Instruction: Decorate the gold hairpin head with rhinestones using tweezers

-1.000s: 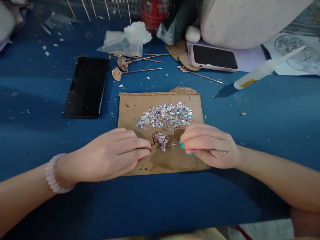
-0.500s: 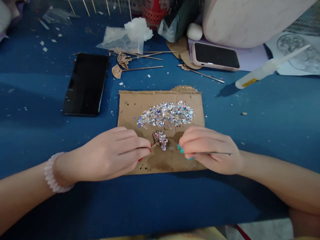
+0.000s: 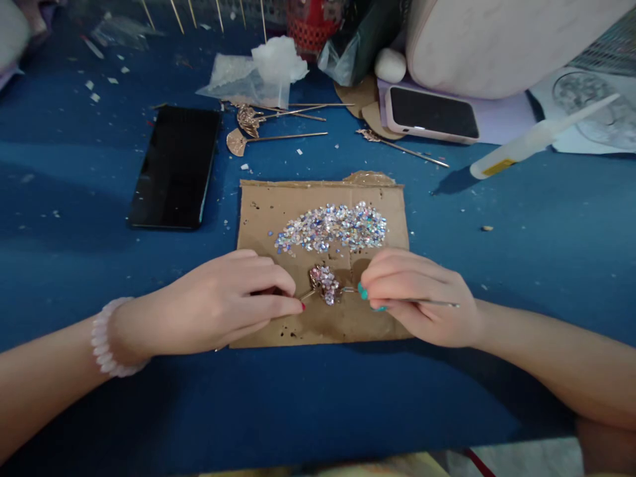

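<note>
My left hand [image 3: 233,298] pinches the thin metal stem of a hair stick between thumb and fingers. The decorated head of the hair stick [image 3: 325,283], crowded with pinkish, glittering stones, lies just above the cardboard or on it; I cannot tell which. My right hand [image 3: 417,291] is closed around slim metal tweezers [image 3: 432,303], whose tip reaches the right side of that head. Whether the tip holds a stone is too small to see. Beyond both hands, a heap of loose rhinestones [image 3: 338,226] spreads over the cardboard sheet [image 3: 268,199].
A black tablet [image 3: 173,169] lies to the left. Several metal hair sticks [image 3: 285,137] and a plastic bag [image 3: 243,79] are at the back. On the right are a phone [image 3: 432,114] and a glue bottle [image 3: 521,156] with a long nozzle, tilted.
The view has shifted slightly. My left fingers have changed their hold on the stem, and the stone-covered head has turned or moved a little. The tweezers stay beside it.
</note>
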A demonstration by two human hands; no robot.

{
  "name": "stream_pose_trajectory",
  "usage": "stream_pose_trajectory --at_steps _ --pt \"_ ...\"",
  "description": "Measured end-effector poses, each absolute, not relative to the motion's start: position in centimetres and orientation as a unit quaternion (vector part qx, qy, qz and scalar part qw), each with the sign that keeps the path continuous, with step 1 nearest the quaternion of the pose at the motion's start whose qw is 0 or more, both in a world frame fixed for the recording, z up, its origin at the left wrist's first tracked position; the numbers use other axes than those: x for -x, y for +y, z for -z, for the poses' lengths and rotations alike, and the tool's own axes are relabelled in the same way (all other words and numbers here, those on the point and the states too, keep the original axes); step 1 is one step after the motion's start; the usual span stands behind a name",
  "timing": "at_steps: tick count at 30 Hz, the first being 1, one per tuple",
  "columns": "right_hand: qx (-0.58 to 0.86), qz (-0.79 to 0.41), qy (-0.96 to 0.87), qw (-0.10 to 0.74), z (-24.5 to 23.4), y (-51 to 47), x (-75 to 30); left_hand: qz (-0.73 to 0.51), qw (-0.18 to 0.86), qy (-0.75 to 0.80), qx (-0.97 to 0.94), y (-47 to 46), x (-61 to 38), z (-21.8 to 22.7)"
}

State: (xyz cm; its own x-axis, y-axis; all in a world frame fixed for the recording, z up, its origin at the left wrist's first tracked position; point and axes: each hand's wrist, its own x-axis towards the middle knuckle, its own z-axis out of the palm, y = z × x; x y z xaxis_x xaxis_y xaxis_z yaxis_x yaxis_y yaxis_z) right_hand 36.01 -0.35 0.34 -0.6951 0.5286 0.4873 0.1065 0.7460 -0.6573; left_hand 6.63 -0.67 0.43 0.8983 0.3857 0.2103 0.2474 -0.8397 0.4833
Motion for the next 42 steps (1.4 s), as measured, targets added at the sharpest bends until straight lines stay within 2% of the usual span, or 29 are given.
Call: stream_pose_trajectory --at_steps 17,33,37,42 --pt "0.179 -0.305 -0.870 0.342 -0.3 -0.2 -36.0 -0.168 0.222 0.181 -0.943 -1.0 -7.0 -0.5" --pt "0.203 -0.271 -0.874 0.347 -0.7 -0.3 -36.2 -0.202 -0.025 0.159 -0.966 -4.7 -9.3 -1.5" --pt "0.212 -0.263 -0.873 0.351 -0.7 -0.2 -36.2 -0.203 -0.042 0.180 -0.962 -6.1 -10.4 -0.9" --pt "0.206 -0.270 -0.872 0.352 -0.5 -0.1 -36.1 -0.166 -0.011 0.222 -0.961 -6.9 -10.9 -0.9"
